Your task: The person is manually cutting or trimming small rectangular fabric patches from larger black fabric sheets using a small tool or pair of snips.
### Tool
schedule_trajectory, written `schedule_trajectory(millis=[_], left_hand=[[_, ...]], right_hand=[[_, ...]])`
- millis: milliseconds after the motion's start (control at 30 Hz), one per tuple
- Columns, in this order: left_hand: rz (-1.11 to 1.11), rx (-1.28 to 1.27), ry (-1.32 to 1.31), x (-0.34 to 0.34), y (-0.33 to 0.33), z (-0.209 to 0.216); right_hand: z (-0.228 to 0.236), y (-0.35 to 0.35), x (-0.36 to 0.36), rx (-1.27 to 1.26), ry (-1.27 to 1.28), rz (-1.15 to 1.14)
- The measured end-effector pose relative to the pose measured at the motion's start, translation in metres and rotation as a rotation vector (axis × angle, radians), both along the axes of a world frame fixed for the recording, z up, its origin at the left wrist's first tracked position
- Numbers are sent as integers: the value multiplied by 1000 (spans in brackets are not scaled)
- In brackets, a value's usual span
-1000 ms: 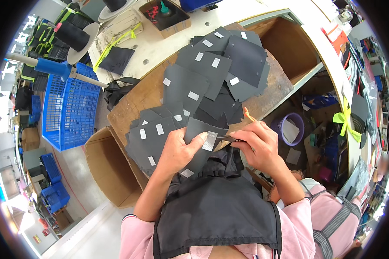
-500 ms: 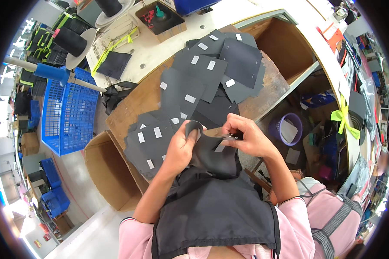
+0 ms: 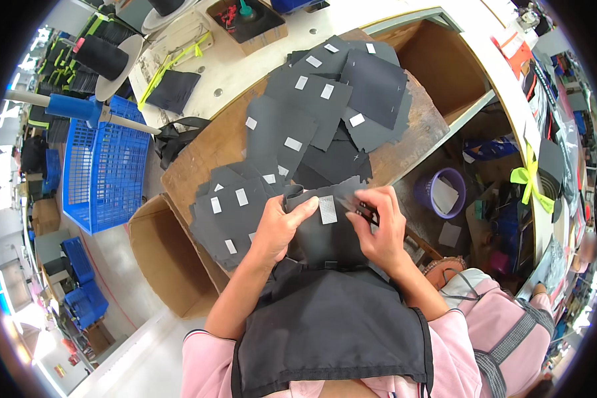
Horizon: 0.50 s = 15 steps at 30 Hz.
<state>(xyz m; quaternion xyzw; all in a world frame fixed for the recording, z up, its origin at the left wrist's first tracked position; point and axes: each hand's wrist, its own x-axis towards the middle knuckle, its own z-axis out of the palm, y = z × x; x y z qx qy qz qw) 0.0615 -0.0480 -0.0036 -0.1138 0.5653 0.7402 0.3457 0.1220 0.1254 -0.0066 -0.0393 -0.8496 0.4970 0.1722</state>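
My left hand (image 3: 275, 229) pinches the upper left edge of a dark grey fabric piece (image 3: 335, 242) held over my lap, its thumb lying along the top edge. A pale rectangular patch (image 3: 328, 209) sits on this piece near that edge. At the piece's right side, my right hand (image 3: 386, 233) is curled around small dark thread snips (image 3: 366, 213), partly hidden by the fingers and blurred at the tip. Just beyond my hands, a spread of similar dark pieces (image 3: 272, 123) with pale patches covers much of a wooden board (image 3: 421, 123).
Open cardboard boxes (image 3: 172, 265) flank the board. A blue plastic basket (image 3: 106, 166) stands at left, a purple bin (image 3: 438, 192) at right. Behind runs a white table (image 3: 245, 73) with thread cones (image 3: 103, 60). Another person in pink (image 3: 471, 312) sits close on my right.
The fabric piece was curled between my hands; now it is opened flatter, its pale patch facing up. My right hand has shifted slightly right with the snips.
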Motion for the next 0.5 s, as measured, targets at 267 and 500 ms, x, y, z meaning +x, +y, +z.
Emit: schedule_trajectory(millis=[267, 500], left_hand=[[-87, -66, 114, 3, 1, 2], [-96, -41, 125, 3, -2, 4]], right_hand=[[-2, 14, -4, 288, 99, 196], [-9, 15, 2, 260, 208, 105]])
